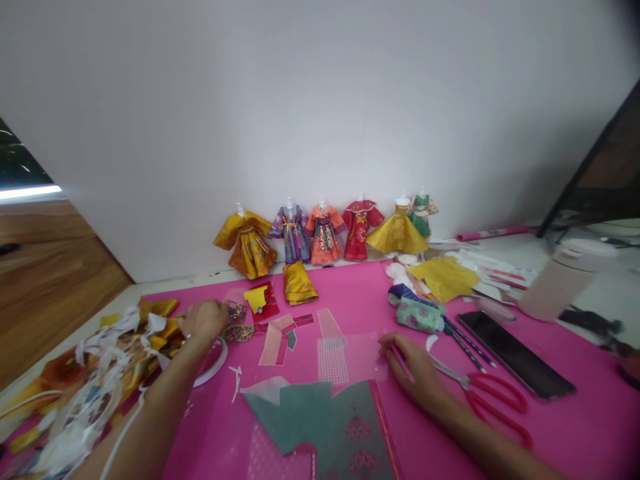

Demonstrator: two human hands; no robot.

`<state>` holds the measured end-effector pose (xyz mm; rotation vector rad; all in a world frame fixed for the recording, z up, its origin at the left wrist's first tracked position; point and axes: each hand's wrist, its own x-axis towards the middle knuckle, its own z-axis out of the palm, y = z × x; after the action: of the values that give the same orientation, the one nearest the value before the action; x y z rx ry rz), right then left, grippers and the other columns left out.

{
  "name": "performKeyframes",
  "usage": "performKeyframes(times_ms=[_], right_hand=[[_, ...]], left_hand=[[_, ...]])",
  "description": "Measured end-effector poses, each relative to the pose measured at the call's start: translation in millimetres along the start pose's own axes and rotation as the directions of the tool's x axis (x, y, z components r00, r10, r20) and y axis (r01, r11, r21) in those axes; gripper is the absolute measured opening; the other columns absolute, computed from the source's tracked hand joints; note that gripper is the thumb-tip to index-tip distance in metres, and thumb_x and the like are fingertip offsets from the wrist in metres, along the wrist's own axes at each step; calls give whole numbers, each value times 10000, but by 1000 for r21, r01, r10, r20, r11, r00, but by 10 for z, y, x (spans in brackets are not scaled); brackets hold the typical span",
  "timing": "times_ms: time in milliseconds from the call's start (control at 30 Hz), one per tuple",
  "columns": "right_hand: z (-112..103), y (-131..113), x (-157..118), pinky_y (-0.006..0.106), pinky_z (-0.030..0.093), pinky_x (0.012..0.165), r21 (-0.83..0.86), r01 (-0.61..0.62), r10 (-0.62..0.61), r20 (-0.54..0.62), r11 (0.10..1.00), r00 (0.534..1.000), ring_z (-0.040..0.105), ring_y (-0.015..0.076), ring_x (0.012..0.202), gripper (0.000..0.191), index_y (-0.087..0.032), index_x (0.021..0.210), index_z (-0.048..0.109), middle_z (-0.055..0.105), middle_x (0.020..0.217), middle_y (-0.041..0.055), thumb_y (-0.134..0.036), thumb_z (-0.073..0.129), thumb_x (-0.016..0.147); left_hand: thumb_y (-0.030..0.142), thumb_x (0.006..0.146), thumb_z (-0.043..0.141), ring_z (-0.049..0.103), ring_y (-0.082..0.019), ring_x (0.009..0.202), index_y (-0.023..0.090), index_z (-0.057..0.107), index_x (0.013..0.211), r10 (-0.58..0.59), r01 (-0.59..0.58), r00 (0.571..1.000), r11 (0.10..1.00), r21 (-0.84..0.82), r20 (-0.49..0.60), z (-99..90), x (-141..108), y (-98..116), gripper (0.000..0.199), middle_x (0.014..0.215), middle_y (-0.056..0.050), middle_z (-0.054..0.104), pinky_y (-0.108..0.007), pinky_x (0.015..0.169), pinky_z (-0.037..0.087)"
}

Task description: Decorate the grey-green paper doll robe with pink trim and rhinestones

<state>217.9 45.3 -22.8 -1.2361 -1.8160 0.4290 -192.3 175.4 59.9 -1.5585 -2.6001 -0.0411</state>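
Note:
My left hand [205,320] is closed at the right edge of a heap of fabric scraps [150,330]; its fingertips are hidden. Beside it lie a small clear packet of dark beads [237,311] and an oval patterned piece [239,333]. My right hand [410,367] has thumb and fingers pinched at the right edge of a clear plastic sheet [363,357]. A white dotted strip [333,362] shows at the sheet's left side. In front of both hands lies a green cut fabric piece [310,413]. Pink paper-like pieces [275,343] lie between the hands.
Red-handled scissors [495,393], pencils [467,343] and a black phone [515,353] lie right of my right hand. A pale bottle [565,280] stands behind them. Several doll dresses [325,233] stand along the wall. A folded yellow cloth [299,283] lies before them on the pink mat [360,293].

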Motion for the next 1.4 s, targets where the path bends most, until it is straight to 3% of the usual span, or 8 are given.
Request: performKeyframes(times_ms=[267,467,600,833,967,1067,1167,1400], right_hand=[[7,31,-13,314,461,672,13,-7,7,12,1000,1000,603,187,719,115,-192,962,509,618,794,35,-205,406,913],[3,17,-13,316,461,673,5,-13,13,19,1000,1000,604,187,720,116,-191,960,513,621,794,34,-208,410,911],[8,14,-4,319,462,670,4,-16,16,20,1000,1000,604,191,716,122,-189,946,515,622,784,38,-212,401,911],[-4,-1,-4,318,468,677,10,-33,33,19,999,999,611,195,727,134,-188,956,523,632,797,42,-237,407,911],[-32,-51,1,319,471,694,17,-59,58,15,998,998,618,201,766,149,-192,948,542,646,838,51,-279,426,919],[-49,-84,-6,326,475,732,70,-73,74,-12,995,997,631,201,809,199,-197,973,552,666,863,54,-303,385,949],[-57,-106,-29,328,474,737,94,21,-17,-43,995,999,640,196,811,205,-204,1025,553,682,867,52,-263,368,960],[-165,-319,15,310,469,734,154,113,-119,29,982,992,600,177,805,143,-212,1026,553,643,926,55,-211,523,886]], left_hand=[[436,906,510,567,-236,994,147,618,981,132,-119,977,989,82,-169,-95,-154,-48,317,1019,-68,619,-458,872,425],[366,894,456,487,-340,1031,147,698,810,262,-250,907,965,78,-331,-112,-225,-56,337,999,-146,632,-521,883,294],[362,891,424,478,-336,1008,161,692,779,299,-310,861,950,42,-412,-131,-234,-24,353,989,-154,638,-552,935,210],[362,881,418,484,-332,1015,187,657,772,298,-391,820,915,-97,-488,-323,-365,91,315,1001,-123,623,-541,953,222],[374,892,428,502,-285,970,195,623,777,399,-537,780,822,-187,-483,-445,-543,253,288,989,-87,610,-456,917,306],[384,901,443,524,-242,923,204,592,737,546,-684,714,679,-267,-438,-477,-735,442,285,946,-53,612,-372,850,363],[377,906,462,537,-220,901,205,562,727,690,-788,614,508,-347,-383,-462,-993,657,268,910,-37,616,-335,822,377],[307,901,520,555,-164,807,218,552,749,884,-847,382,218,-484,-270,-382,-1548,1016,179,817,18,616,-324,864,349]])
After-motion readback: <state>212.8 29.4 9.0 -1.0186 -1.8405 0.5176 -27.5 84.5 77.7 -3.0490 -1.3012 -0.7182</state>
